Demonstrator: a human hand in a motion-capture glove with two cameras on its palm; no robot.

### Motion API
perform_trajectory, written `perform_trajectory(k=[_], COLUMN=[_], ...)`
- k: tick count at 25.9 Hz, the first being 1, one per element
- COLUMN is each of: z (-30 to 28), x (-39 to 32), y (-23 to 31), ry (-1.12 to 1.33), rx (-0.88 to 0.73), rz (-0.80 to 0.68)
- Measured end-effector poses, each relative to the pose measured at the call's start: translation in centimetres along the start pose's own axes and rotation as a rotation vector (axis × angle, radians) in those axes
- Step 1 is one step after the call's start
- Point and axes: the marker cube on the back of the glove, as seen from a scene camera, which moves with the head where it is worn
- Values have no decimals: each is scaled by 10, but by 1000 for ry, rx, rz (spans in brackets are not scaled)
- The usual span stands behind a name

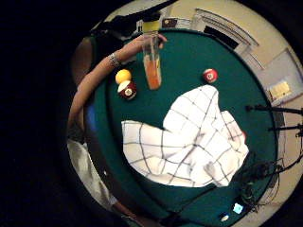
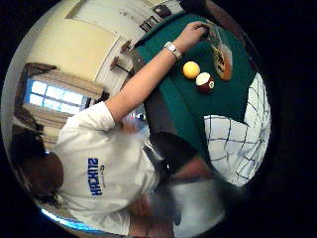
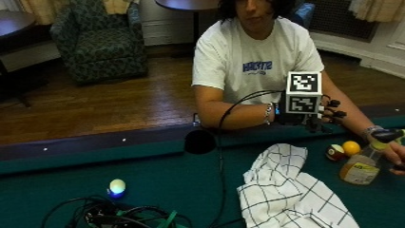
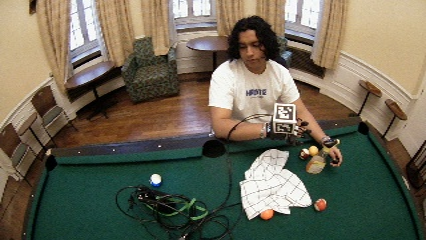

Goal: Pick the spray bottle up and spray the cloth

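A clear spray bottle (image 3: 359, 167) with orange liquid and a yellow-green head stands on the green felt, and the person's bare left hand (image 3: 397, 154) holds its top. The white checked cloth (image 3: 290, 194) lies crumpled on the felt just left of the bottle. My gloved right hand (image 3: 321, 118) hovers above the near rail, over the cloth's far edge, fingers relaxed and holding nothing. From the palm views I look down on the cloth (image 1: 189, 142) (image 2: 242, 139) and across to the bottle (image 1: 152, 61) (image 2: 223, 54), an arm's reach away from my palm.
A yellow ball (image 3: 351, 147) and a maroon striped ball (image 3: 334, 152) sit beside the bottle. Another red ball (image 1: 210, 75) and an orange ball (image 4: 267, 214) lie near the cloth. A tangle of cables (image 3: 107, 216), a lit white ball (image 3: 116, 187) and a side pocket (image 3: 200, 141) lie left.
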Motion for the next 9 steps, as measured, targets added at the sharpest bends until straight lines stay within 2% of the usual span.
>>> perform_trajectory(k=[9], z=[2], x=[-13], y=[0], ry=[107], rx=[-10], rz=[-16])
